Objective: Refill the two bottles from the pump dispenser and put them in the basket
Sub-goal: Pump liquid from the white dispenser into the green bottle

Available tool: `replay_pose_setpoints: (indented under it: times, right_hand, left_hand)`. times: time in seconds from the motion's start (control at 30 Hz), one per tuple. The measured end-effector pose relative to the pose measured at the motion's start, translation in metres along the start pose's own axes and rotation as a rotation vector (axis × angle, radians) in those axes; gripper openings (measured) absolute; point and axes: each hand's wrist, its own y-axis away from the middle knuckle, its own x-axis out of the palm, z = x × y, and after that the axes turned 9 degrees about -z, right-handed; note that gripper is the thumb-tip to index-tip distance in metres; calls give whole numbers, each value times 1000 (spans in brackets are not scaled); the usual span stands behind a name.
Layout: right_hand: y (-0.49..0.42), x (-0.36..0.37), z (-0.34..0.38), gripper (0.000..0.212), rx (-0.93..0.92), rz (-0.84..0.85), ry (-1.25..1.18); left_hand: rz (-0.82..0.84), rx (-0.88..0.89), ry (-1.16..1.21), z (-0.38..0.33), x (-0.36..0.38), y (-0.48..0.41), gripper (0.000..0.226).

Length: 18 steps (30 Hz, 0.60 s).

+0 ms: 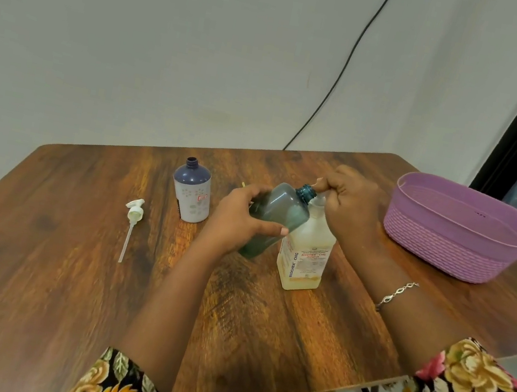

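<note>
the left hand (239,216) is gripping the tilted teal bottle (282,210) mid-table, neck pointing to 2 o'clock, the right hand (352,205) curling over the top of the pump dispenser (305,256) — a hard press or slight misalignment is probably risking soap missing that narrow mouth.

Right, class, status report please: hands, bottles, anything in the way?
Left hand grips teal bottle, tilted, neck at the spout. Right hand pinches pump dispenser head. Second bottle uncapped, upright; basket holds neither. Loose pump lies aside, nothing blocking.
</note>
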Motion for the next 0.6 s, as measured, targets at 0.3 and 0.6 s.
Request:
replay_pose_setpoints:
  times: [0.3,0.6]
  right_hand:
    - [-3,0,4,25,3,-11,14]
    - [-10,-4,7,26,115,24,-41]
  left_hand:
    - [-16,8,-18,1,-1,-1,66]
    - [-2,11,-17,1,-4,0,65]
